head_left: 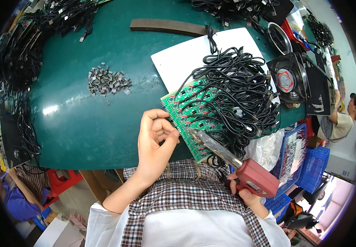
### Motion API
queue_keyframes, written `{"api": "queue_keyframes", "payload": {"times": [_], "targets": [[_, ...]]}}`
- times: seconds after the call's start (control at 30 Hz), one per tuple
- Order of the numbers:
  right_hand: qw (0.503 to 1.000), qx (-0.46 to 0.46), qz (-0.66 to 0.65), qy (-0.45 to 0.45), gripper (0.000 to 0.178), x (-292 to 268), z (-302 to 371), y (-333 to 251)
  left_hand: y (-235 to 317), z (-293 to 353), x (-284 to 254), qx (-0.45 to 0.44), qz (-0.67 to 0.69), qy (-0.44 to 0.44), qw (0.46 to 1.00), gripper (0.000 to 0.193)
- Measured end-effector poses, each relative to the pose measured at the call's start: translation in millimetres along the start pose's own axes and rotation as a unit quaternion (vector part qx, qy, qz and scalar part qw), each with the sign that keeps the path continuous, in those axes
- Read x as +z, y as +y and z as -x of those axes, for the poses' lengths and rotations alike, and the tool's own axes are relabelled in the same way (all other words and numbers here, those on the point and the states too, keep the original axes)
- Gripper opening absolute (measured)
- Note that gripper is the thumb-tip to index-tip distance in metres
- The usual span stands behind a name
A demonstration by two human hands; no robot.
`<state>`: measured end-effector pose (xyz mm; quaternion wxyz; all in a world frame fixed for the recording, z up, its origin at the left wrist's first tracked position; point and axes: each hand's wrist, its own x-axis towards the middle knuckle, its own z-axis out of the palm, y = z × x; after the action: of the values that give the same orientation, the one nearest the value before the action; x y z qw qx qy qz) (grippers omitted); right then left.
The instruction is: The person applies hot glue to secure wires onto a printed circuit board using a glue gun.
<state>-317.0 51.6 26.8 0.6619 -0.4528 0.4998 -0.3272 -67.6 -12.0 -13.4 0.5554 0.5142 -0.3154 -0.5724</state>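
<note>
A green circuit board panel (194, 108) lies on a white sheet (178, 66), its left edge lined with small metal pins. Black cables (243, 90) with USB plugs are heaped over its right part. My left hand (155, 140) is at the board's left edge, fingers curled and thumb against the fingertips; whatever they pinch is too small to make out. In my right hand (243, 191) is a red-handled soldering gun (258, 179), its tip over the board close to my left fingertips. Left of the board sits a pile of small metal connectors (108, 80).
A dark bar (169, 26) lies across the green table (71, 136). To the right stand a fan (289, 80) and a round-rimmed object (279, 38). More cable bundles (13, 61) crowd the left edge. Blue baskets (313, 168) are at lower right. Other people are at both sides.
</note>
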Motion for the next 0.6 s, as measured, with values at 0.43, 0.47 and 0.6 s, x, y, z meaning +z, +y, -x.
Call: {"api": "queue_keyframes", "payload": {"times": [0.43, 0.47, 0.6], "targets": [[0.998, 0.060, -0.031, 0.004, 0.068, 2.1, -9.5, 3.1, -3.7, -2.8, 2.1, 0.013, 0.004, 0.000, 1.000, 0.035], [0.996, 0.051, -0.068, 0.013, 0.068, 4.3, -10.7, 2.2, -4.1, -2.9, 1.8, 0.013, 0.005, 0.000, 1.000, 0.035], [0.996, 0.045, -0.073, 0.015, 0.069, 4.7, -10.5, 5.0, -4.8, -2.6, 1.1, 0.011, 0.000, 0.005, 1.000, 0.035]]}}
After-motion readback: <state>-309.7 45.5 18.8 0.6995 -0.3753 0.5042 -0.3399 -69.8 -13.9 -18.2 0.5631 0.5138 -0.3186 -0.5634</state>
